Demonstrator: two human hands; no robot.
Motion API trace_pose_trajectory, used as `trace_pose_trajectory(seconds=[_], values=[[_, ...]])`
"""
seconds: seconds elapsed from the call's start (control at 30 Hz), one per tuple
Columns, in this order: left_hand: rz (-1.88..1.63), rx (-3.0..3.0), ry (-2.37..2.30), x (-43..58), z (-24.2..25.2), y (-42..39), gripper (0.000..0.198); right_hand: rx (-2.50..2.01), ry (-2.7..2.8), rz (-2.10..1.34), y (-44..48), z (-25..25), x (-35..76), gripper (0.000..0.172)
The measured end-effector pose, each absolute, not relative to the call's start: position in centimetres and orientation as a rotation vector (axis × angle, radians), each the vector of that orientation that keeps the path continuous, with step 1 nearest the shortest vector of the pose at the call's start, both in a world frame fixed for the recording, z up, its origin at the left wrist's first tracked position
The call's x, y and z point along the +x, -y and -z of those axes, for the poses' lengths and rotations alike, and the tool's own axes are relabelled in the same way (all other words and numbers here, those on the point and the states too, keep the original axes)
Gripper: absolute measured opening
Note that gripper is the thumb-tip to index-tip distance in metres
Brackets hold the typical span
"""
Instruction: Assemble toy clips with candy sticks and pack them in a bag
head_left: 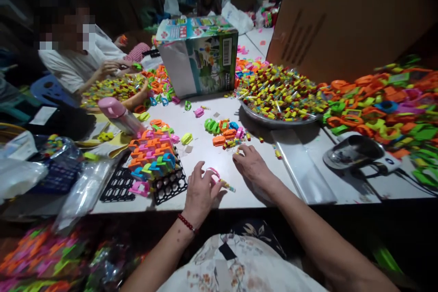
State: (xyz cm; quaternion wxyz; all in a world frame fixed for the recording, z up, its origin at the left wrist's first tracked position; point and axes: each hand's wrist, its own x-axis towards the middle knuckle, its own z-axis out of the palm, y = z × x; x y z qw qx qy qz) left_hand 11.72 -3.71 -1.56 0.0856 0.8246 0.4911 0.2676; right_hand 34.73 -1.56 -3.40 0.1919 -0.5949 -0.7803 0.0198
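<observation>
My left hand (201, 190) rests near the table's front edge with its fingers closed on a small pink plastic toy piece (214, 173); a thin candy stick (228, 186) pokes out to its right. Just right of it, my right hand (252, 164) lies palm down and pinches at loose candy sticks beside a small heap of coloured plastic pieces (224, 130). What its fingertips hold is too small to name. A black grid tray (168, 181) stacked with orange, blue and pink finished pieces (152, 150) stands left of my left hand.
A metal dish (273, 121) heaped with yellow-red candy sticks sits behind my right hand, a printed carton (200, 54) behind that. Orange and green pieces (393, 105) pile at the right by a tape dispenser (356, 153). A seated person (85, 61) works at the far left; a pink bottle (119, 114) lies nearby.
</observation>
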Motion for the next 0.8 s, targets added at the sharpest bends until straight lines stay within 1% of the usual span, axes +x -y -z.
trace_pose_trajectory(seconds=[0.07,0.17,0.27,0.4,0.53,0.7,0.8], values=[[-0.860,2.360,-1.488,12.8,1.3,1.5,0.017,-1.698,2.231,0.003,0.6,3.7,34.7,0.020],[-0.852,2.229,-1.529,14.7,1.5,-3.1,0.020,-1.734,2.178,0.001,0.5,3.9,34.0,0.017],[-0.811,2.169,-1.571,16.4,2.1,-7.7,0.023,-1.768,2.029,-0.181,1.6,4.1,33.4,0.019],[-0.803,2.125,-1.525,17.3,2.4,-10.9,0.007,-1.609,1.791,-0.421,3.3,3.8,33.1,0.026],[-0.864,2.093,-1.432,16.2,1.2,-9.3,0.014,-1.449,1.584,-0.626,4.6,1.8,33.7,0.028],[-1.017,2.012,-1.118,13.6,-0.5,-3.2,0.033,-1.325,1.446,-0.888,5.5,-1.4,33.6,0.032],[-1.055,2.006,-0.992,12.7,-1.1,-0.1,0.044,-1.273,1.430,-1.004,6.1,-2.5,32.7,0.027]])
